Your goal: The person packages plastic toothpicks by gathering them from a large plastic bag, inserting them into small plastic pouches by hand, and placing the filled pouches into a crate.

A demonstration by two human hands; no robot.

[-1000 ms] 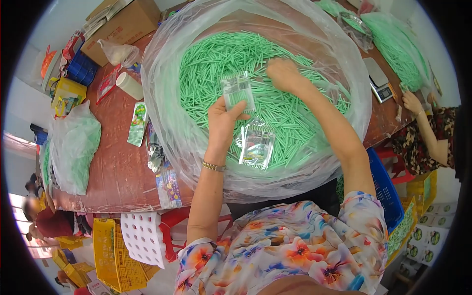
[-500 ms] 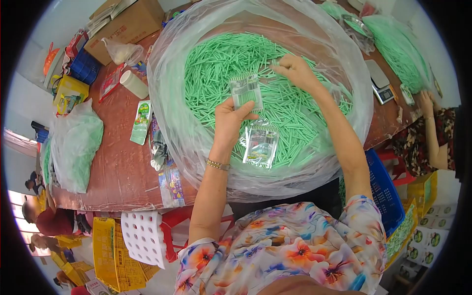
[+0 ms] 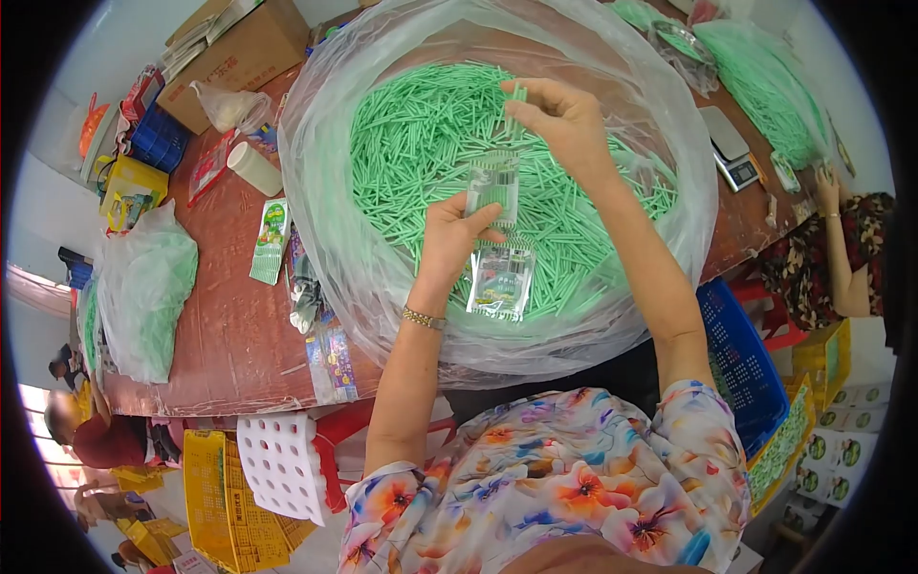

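Observation:
My left hand (image 3: 448, 237) pinches a small see-through packet (image 3: 493, 184) with dark printing, thumb across its front. Just above the packet's upper end, my right hand (image 3: 572, 124) grips a few short green sticks (image 3: 517, 101) between thumb and fingers. Both hands are over a large heap of green sticks (image 3: 421, 120) inside a wide clear plastic bag (image 3: 320, 239) with its mouth spread. A second printed packet (image 3: 501, 279), silvery and shiny, lies on the heap below my left hand. Whether the two packets are joined I cannot tell.
The bag stands on a reddish-brown table (image 3: 229, 335). On the left are a green packet (image 3: 271, 239), a white cup (image 3: 254, 168) and a bag of green sticks (image 3: 148, 297). A scale (image 3: 734, 163) lies right, near another person's hand (image 3: 828, 191). A blue basket (image 3: 741, 368) stands beside me.
My right hand has risen from the heap and moved left to the packet's upper end, with green sticks now showing in its fingers. The packet in my left hand has shifted slightly right.

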